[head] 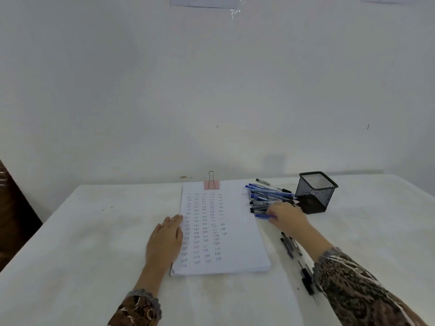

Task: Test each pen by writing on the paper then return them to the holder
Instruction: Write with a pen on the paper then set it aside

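A stack of white paper point(242, 243), held by a pink binder clip point(211, 184), lies mid-table and carries several columns of small handwritten words. My left hand point(166, 238) rests flat on its left edge, fingers straight. To the right of the paper lies a pile of blue and black pens point(266, 196). My right hand point(286, 217) reaches into the near side of that pile, and its fingers close on a blue pen point(262, 215) lying there. A black mesh pen holder point(314, 191) stands just right of the pile and looks empty.
Several black pens point(290, 248) lie apart near my right forearm, along the right side of the paper. The white-covered table point(94, 231) meets a white wall at the back. A dark brown object point(9, 208) stands at the far left edge.
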Available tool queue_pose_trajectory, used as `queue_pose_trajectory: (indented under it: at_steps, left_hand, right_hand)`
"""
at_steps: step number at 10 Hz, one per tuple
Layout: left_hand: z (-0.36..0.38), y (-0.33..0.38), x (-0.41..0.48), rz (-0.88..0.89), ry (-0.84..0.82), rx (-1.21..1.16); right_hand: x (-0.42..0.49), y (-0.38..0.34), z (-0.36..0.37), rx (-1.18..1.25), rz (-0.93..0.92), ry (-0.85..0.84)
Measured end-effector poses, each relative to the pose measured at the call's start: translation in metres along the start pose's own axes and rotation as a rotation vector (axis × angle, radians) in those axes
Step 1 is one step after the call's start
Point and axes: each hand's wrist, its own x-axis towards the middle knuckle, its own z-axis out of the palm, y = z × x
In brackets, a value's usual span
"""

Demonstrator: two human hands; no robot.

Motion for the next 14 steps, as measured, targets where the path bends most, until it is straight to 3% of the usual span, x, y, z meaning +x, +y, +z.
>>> queue_pose_trajectory:
  at_steps: [4, 5, 6, 7, 8, 9, 11, 14]
  left_hand:
    - [0.001, -0.001, 0.000, 0.009, 0.012, 0.010]
    - [0.001, -0.001, -0.001, 0.009, 0.019, 0.014]
    - [0.001, 0.000, 0.000, 0.012, 0.022, 0.020]
    - [0.001, -0.001, 0.000, 0.010, 0.009, 0.024]
    - [0.003, -0.004, 0.001, 0.019, 0.016, 0.031]
    - [0.002, -0.004, 0.001, 0.022, 0.012, 0.030]
    - [0.003, -0.003, 0.001, 0.032, 0.013, 0.026]
    - [0.001, -0.002, -0.001, 0.021, 0.005, 0.034]
  right_hand:
    - [0.012, 0.011, -0.002, 0.103, -0.065, -0.180]
    - [0.012, 0.001, -0.009, 0.206, -0.054, -0.084]
    - [0.008, -0.025, -0.021, 0.944, -0.070, 0.060]
    - [0.005, -0.055, -0.029, 1.925, 0.051, 0.050]
    - [0.002, -0.078, -0.015, 2.528, 0.153, 0.168]
    - [-0.005, -0.091, 0.010, 2.741, 0.289, 0.306]
    - [-0.007, -0.098, 0.027, 2.796, 0.317, 0.346]
    - [-0.005, -0.102, 0.036, 2.377, 0.395, 0.083]
